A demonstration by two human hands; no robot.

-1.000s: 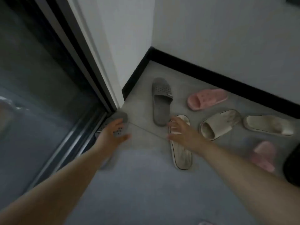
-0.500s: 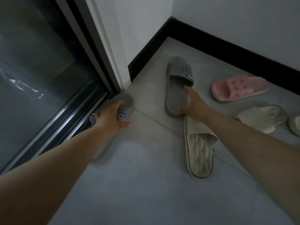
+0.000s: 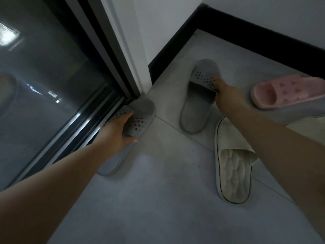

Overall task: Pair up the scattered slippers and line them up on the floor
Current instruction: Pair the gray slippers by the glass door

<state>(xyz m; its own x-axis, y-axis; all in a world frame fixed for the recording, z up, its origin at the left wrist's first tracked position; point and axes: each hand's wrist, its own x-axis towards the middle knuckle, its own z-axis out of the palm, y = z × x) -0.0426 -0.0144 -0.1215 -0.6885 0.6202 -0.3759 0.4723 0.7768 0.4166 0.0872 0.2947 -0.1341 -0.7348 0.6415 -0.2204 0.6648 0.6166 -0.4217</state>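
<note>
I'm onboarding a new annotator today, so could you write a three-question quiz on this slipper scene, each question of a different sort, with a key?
1. True or false: the left hand rests on the grey slipper by the door track.
2. Multiple choice: which slipper does the right hand grip by its strap? A) the pink slipper B) the grey slipper near the corner C) the cream slipper
3. Fill in: the cream slipper lies directly under the person's ____ forearm.

Key: 1 true; 2 B; 3 right.
</note>
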